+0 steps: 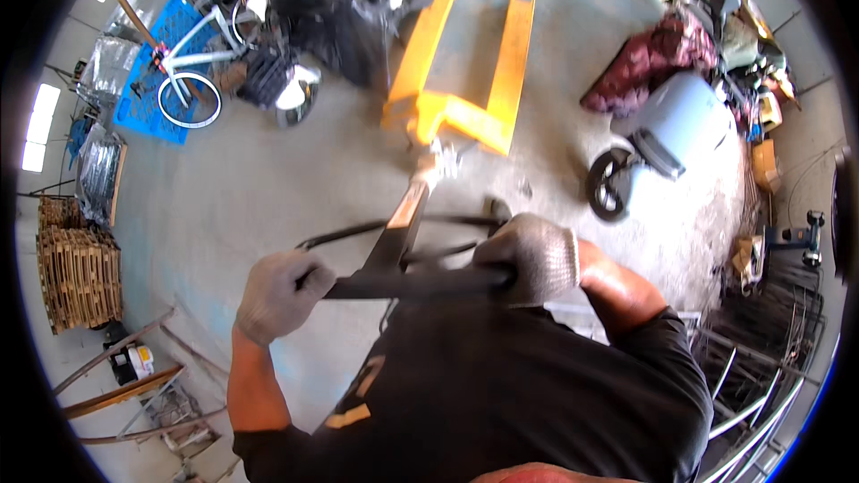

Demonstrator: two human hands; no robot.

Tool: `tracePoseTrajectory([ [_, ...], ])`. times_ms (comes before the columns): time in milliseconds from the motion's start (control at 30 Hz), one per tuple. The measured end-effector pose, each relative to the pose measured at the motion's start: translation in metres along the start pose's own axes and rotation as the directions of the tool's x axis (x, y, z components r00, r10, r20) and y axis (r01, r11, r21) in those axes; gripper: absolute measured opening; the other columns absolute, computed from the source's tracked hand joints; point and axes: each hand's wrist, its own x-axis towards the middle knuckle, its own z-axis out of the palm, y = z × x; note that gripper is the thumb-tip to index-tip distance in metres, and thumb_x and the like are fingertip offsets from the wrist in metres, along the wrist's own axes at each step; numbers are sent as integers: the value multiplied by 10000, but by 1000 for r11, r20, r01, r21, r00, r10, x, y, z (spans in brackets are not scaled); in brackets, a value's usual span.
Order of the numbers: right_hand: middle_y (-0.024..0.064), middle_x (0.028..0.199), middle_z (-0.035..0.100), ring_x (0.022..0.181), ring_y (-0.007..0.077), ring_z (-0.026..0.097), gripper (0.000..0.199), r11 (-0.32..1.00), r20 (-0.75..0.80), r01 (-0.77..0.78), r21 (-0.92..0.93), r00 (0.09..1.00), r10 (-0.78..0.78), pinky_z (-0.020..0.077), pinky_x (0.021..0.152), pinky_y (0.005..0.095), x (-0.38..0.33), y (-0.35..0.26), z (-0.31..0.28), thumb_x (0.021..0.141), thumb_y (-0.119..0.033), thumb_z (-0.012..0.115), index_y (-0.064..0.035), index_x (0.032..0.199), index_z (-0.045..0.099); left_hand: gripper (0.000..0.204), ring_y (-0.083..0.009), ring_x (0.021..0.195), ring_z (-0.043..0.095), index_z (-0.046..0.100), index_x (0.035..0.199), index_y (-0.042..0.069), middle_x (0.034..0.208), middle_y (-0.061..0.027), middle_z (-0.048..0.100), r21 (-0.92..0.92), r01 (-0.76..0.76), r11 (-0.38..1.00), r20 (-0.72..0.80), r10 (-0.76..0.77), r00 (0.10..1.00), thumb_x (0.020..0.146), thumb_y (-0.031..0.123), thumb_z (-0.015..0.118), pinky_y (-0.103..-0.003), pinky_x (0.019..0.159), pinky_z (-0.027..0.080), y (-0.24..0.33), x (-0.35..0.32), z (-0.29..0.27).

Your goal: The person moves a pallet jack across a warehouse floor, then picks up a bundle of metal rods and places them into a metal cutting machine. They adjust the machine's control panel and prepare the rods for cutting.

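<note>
Two gloved hands close on the black crossbar handle of the yellow steel pallet jack: the left hand in a grey knit glove wraps the bar's left end, and the right hand wraps its right end, each grip shut firmly around the bar. The black loop of the handle curves out beyond the knuckles, and the tiller runs from it down and away to the jack's pump. Its two yellow forks lie flat on the grey concrete floor, pointing far from the person. To steer well, I judge both fists should stay evenly spaced and the pull kept level. Far left stands a white bicycle on a blue pallet; near left, stacked wooden pallets; right, a pale blue scooter.
</note>
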Motion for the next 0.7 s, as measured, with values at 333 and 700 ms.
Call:
tracePoseTrajectory([
  [333, 189, 812, 734, 806, 432, 721, 319, 922, -35, -279, -268, 959, 281, 570, 733, 509, -32, 5, 66, 761, -405, 824, -105, 849, 761, 230, -343, 790, 732, 780, 922, 87, 847, -114, 742, 137, -173, 975, 55, 167, 984, 870, 295, 863, -457, 713, 583, -5, -33, 65],
  [700, 166, 841, 749, 822, 406, 736, 285, 884, -38, -396, -246, 916, 400, 580, 745, 486, -31, -27, 114, 771, -373, 828, -118, 881, 767, 274, -322, 794, 745, 772, 863, 101, 842, -90, 747, 130, -228, 965, 99, 216, 971, 865, 354, 879, -453, 712, 582, -30, -55, 49],
])
